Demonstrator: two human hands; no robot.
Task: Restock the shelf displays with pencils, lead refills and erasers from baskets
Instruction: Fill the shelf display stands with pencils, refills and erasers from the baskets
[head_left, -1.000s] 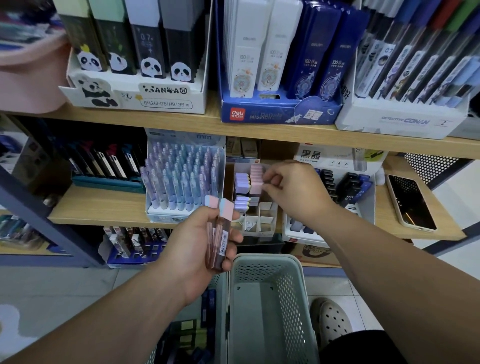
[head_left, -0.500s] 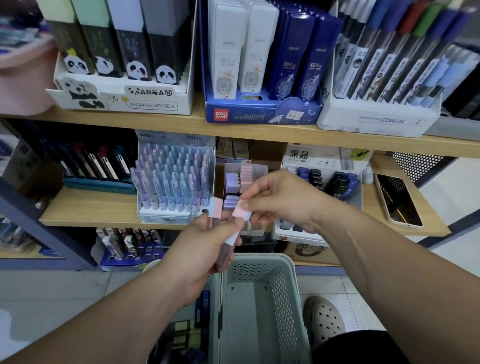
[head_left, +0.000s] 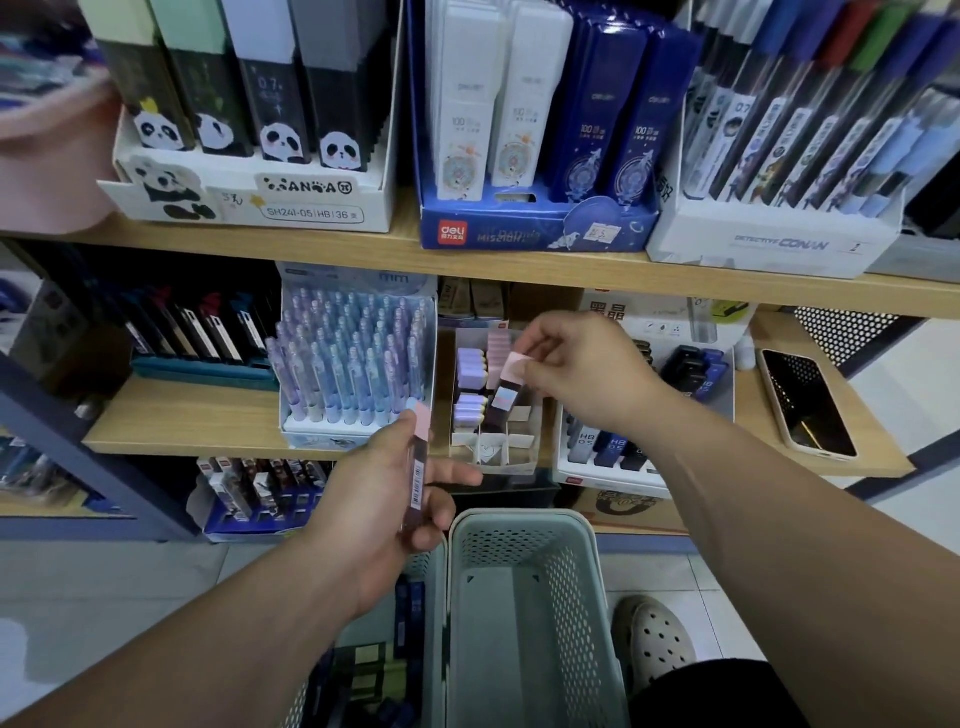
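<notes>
A: How far is the restocking, do you think?

B: In the middle, I would say. The right hand (head_left: 582, 379) pinches a pink-capped refill case (head_left: 506, 389) by its top, between thumb and fingertips. The lower end is at the divided display box (head_left: 493, 465) on the middle shelf (head_left: 182, 415). The back of this box already has purple cases (head_left: 470, 364) and pink cases (head_left: 497, 343). The front compartments (head_left: 491, 444) look empty.

A: And the other hand?

B: The left hand (head_left: 379, 509) is lower, in front of the shelf edge, with its fingers curled around a second refill case (head_left: 418, 467). I judge this one goes in next.

A: So much is left?

B: Several compartments to fill, at least. The pale green basket (head_left: 571, 597) under the hands shows only a bare bottom, as far as I see. The left basket (head_left: 434, 613) beside it has dark packets inside, so more stock is there.

A: Is the case already standing in its slot?

B: I cannot tell. The case itself and the right hand cover the place where its lower end meets the box. I also cannot say if the left hand holds one case or more, because the palm hides part of it. The packets in the left basket are half hidden by the arm and too dark to name. Pencils or erasers, I do not know.
</notes>
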